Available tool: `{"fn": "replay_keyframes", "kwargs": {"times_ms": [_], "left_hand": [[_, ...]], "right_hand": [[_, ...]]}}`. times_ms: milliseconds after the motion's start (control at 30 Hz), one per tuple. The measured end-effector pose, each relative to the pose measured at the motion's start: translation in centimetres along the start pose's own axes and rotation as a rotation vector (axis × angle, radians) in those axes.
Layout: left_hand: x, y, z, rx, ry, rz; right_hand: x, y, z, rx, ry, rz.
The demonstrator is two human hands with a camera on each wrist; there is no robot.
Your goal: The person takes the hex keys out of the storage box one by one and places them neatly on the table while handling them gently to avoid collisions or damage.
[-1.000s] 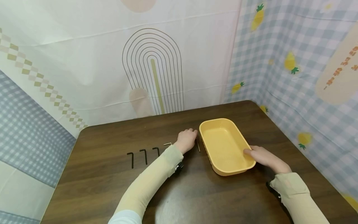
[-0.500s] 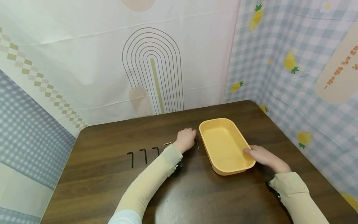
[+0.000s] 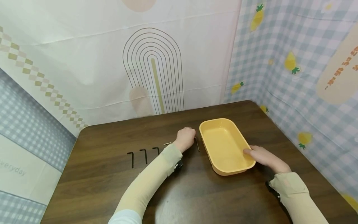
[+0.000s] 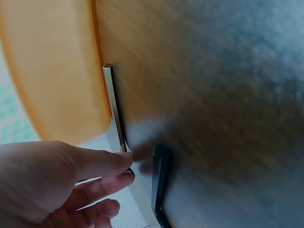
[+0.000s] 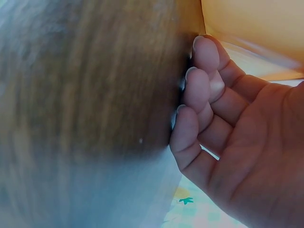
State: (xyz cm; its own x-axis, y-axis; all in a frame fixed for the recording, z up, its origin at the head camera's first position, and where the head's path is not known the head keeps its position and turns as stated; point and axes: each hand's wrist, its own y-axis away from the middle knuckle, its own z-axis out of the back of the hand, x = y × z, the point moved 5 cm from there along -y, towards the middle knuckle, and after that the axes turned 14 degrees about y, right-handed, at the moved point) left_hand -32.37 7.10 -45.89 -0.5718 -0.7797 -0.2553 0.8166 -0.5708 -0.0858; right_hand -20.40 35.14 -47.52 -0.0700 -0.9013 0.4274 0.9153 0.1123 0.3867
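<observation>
My left hand [image 3: 185, 139] is low over the table, just left of a yellow plastic basket [image 3: 226, 146]. In the left wrist view, its thumb and index finger pinch the bent end of a metallic hex key [image 4: 112, 97]. The key's long arm lies on the table alongside the basket wall. A black hex key [image 4: 159, 178] lies beside those fingertips. My right hand [image 3: 261, 155] holds the basket by its near right side, thumb over the rim. In the right wrist view, its other fingers [image 5: 197, 90] curl in low by the tabletop, beneath the basket's side.
Several more hex keys lie in a row to the left, among them a black one [image 3: 132, 160] and a pale one [image 3: 167, 143] partly hidden by my left arm. The brown table [image 3: 106, 193] meets a patterned cloth [image 3: 195, 62] at the back and right.
My left hand has shifted very slightly left, and its fingers have drawn in from beside the basket rim. The right hand and the basket stay put.
</observation>
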Motion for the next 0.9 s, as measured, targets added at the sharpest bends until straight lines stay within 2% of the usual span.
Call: {"fn": "replay_keyframes", "kwargs": {"times_ms": [633, 767, 900], "left_hand": [[0.5, 0.5, 0.1, -0.014, 0.036, -0.006], [0.1, 0.9, 1.2, -0.026, 0.051, -0.037], [-0.7, 1.7, 3.4, -0.06, 0.076, -0.085]], "right_hand": [[0.0, -0.8, -0.1, -0.013, 0.0, 0.03], [-0.2, -0.8, 0.1, -0.045, 0.009, 0.028], [-0.4, -0.9, 0.6, -0.115, 0.017, 0.034]]}}
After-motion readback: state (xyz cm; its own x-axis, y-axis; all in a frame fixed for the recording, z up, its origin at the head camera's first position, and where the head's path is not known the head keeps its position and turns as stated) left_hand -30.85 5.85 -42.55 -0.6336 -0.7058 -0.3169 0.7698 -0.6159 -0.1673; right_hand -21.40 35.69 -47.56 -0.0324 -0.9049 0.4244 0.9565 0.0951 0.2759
